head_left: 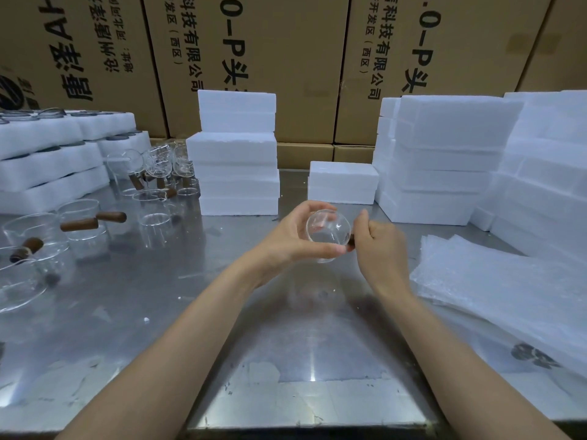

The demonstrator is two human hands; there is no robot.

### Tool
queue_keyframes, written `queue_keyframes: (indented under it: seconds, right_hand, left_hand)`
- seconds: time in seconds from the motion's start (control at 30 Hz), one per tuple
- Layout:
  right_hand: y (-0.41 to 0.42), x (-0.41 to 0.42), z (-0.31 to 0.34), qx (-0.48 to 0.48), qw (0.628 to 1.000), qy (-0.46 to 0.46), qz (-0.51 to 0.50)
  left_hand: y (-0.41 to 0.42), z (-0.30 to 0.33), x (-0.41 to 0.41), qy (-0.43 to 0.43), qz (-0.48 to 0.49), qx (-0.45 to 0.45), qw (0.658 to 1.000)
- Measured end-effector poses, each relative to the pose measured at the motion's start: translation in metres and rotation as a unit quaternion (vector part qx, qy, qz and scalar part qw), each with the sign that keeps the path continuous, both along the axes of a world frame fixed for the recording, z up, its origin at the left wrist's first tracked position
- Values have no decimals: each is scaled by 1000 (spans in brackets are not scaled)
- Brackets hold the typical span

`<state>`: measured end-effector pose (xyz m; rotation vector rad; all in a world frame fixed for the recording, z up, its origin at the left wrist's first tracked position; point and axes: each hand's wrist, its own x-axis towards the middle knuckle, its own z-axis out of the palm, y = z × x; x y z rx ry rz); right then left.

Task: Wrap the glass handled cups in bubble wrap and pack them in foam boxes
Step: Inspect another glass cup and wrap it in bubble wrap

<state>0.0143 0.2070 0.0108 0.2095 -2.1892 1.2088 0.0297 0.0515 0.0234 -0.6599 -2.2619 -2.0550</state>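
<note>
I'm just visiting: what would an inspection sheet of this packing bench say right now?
Surface: steel table, scuffed and reflective.
Job's things: held glass cup above the table; more handled cups at left; bubble wrap sheets at right; foam boxes stacked behind.
Clutter: small white crumbs on the table.
Hands: left hand grips the cup's body; right hand pinches its wooden handle.
Cables: nothing seen.
Surroundings: printed cardboard cartons line the back.
</note>
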Motion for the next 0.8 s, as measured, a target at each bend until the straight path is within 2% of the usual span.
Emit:
queue_keyframes:
  seconds: [0.13,0.3,0.47,0.57,0.67,0.8]
  right_hand:
    - [-6,3,0,72,997,20,-18]
    - [-4,0,-2,57,998,9,-18]
    - [4,-8,2,-36,992,-118,11]
    - [10,-10,6,-84,980,-179,35]
    - [9,-6,5,-3,992,-123,10]
    - [3,-1,5,121,992,-45,-1]
  left_hand:
    - [9,-8,0,29,72,8,997]
    - [13,-6,1,33,89,2,995]
    - [-1,1,3,-17,-27,-46,998]
    - [-1,2,2,0,16,-72,997]
    - [3,1,1,-6,87,-72,994]
    - [3,6,1,-100,160,-57,980]
